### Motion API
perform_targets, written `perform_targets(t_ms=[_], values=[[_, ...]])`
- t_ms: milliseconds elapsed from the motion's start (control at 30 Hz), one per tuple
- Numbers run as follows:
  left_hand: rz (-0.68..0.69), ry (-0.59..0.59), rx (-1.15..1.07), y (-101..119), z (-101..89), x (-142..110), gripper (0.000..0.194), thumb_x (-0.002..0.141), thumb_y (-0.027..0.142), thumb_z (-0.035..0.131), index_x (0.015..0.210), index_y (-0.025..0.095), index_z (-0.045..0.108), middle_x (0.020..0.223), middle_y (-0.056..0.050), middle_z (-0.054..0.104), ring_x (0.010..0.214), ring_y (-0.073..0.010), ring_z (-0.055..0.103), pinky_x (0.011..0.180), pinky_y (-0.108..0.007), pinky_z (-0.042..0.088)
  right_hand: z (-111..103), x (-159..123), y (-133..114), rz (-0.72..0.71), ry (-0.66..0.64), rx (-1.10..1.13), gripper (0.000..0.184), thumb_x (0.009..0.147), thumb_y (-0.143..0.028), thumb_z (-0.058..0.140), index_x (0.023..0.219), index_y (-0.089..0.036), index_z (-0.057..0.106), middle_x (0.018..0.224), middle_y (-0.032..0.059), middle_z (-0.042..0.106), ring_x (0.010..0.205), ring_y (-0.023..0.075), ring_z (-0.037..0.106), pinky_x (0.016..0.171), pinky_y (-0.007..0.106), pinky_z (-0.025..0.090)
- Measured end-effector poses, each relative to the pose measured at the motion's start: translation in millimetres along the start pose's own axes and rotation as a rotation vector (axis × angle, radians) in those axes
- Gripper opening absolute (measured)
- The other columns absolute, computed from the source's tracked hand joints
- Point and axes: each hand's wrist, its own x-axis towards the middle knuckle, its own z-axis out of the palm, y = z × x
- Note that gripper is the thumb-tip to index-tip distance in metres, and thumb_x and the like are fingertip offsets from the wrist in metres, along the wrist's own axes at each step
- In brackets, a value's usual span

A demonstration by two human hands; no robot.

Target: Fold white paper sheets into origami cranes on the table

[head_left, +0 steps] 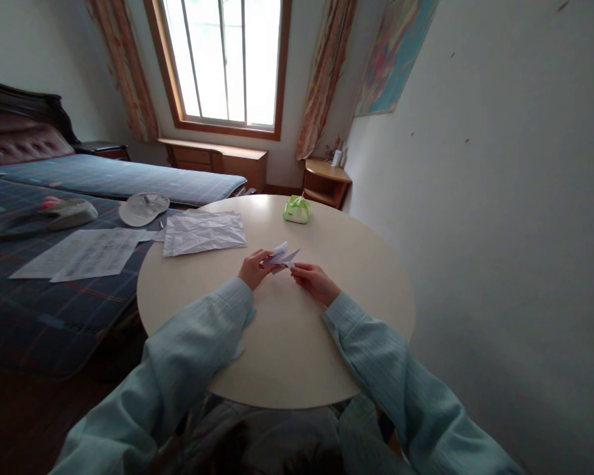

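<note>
The left hand (255,267) is holding the folded paper (280,258) with its thumb and fingers clamped on the left side; the right hand (315,280) is bringing its thumb and forefinger together on the right-hand tip of the same piece; the paper is sitting between the two sets of fingertips, over the round table (287,343), with pointed flaps standing up from it. Beyond the fingers, slightly to their right, a green tissue pack (297,210) is resting near the table's far edge; to the left of the left fingers and farther off, creased white sheets (205,232) are lying flat; farther left again, printed pages (86,254) are spreading over the bed (54,323), with a pale cap (144,209) lying just beyond them. Well past the fingers, a window (222,63) is letting in bright light; nearer than the fingers, two light-blue sleeves are stretching across the table's near side.
</note>
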Motion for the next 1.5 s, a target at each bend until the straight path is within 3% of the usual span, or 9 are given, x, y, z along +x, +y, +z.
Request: perform_targets(t_ms=[333, 567, 1133, 1367, 1500], values=[[-0.071, 0.076, -0.062, -5.0, 2.0, 0.6, 0.022, 0.061, 0.035, 0.061, 0.076, 0.019, 0.062, 0.073, -0.002, 0.06, 0.061, -0.0119, 0.056, 0.05, -0.021, 0.048, 0.9, -0.6, 1.0, -0.041, -0.038, -0.063, 0.022, 0.053, -0.024, 0.071, 0.07, -0.014, 0.064, 0.058, -0.003, 0.054, 0.047, 0.0021, 0.04, 0.045, 0.017, 0.029], [-0.208, 0.013, -0.192, -6.5, 4.0, 2.2, 0.035, 0.053, 0.034, 0.067, 0.083, 0.017, 0.061, 0.072, -0.003, 0.064, 0.066, -0.0163, 0.061, 0.058, -0.028, 0.05, 0.2, -1.0, -0.5, -0.084, 0.025, -0.093, 0.025, 0.053, -0.025, 0.069, 0.075, -0.015, 0.065, 0.06, -0.0029, 0.055, 0.05, 0.0027, 0.04, 0.05, 0.018, 0.03], [-0.501, -0.1, -0.425, -1.5, 3.7, 3.8, 0.045, 0.051, 0.037, 0.068, 0.088, 0.013, 0.058, 0.08, -0.005, 0.062, 0.06, -0.0129, 0.06, 0.05, -0.021, 0.045, 1.7, 2.0, 1.6, -0.325, 0.132, -0.344, 0.023, 0.053, -0.028, 0.066, 0.071, -0.014, 0.064, 0.059, -0.0009, 0.058, 0.054, 0.0079, 0.044, 0.052, 0.023, 0.032], [-0.537, -0.099, -0.487, 2.4, 2.2, 4.1, 0.043, 0.052, 0.032, 0.068, 0.089, 0.012, 0.057, 0.078, -0.005, 0.063, 0.06, -0.0127, 0.061, 0.053, -0.021, 0.045, 0.0, 2.1, 2.6, -0.32, 0.06, -0.379, 0.025, 0.055, -0.028, 0.065, 0.075, -0.014, 0.065, 0.059, -0.0017, 0.057, 0.054, 0.0074, 0.042, 0.052, 0.022, 0.031], [-0.487, -0.067, -0.485, -0.7, 3.7, 4.9, 0.041, 0.053, 0.03, 0.068, 0.087, 0.012, 0.057, 0.081, -0.004, 0.062, 0.058, -0.0113, 0.06, 0.053, -0.022, 0.046, -0.6, -0.7, 2.3, -0.197, -0.059, -0.305, 0.029, 0.057, -0.025, 0.063, 0.084, -0.015, 0.064, 0.057, -0.0036, 0.053, 0.049, 0.0047, 0.037, 0.048, 0.02, 0.026]])
